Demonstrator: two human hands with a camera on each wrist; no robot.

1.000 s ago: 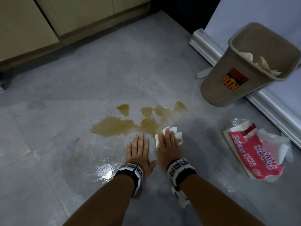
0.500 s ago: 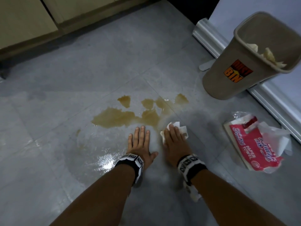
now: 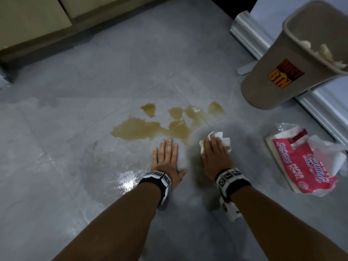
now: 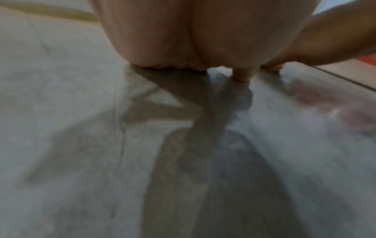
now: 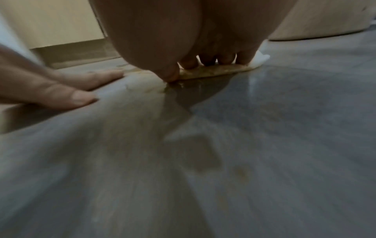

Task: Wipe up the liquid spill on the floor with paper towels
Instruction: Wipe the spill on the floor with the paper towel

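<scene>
Kneeling over a grey tiled floor (image 3: 79, 113). One brown spill (image 3: 143, 129) on the middle tiles, long axis running left to right, with four smaller patches along its far edge. Right hand (image 3: 214, 155) laid flat on one crumpled paper towel (image 3: 225, 141), fingers (image 5: 225, 59) nearly straight and pressing it down just off the spill's right end; towel's underside stained brown, white corners poking out toward the far right. Left hand (image 3: 166, 161) flat on the wet floor just beside the right, fingers straight and slightly spread, holding nothing, fingertips at the spill's near edge. One beige dust bin (image 3: 282, 72) at the far right with crumpled paper inside. One opened red paper towel pack (image 3: 301, 162) near the right edge.
</scene>
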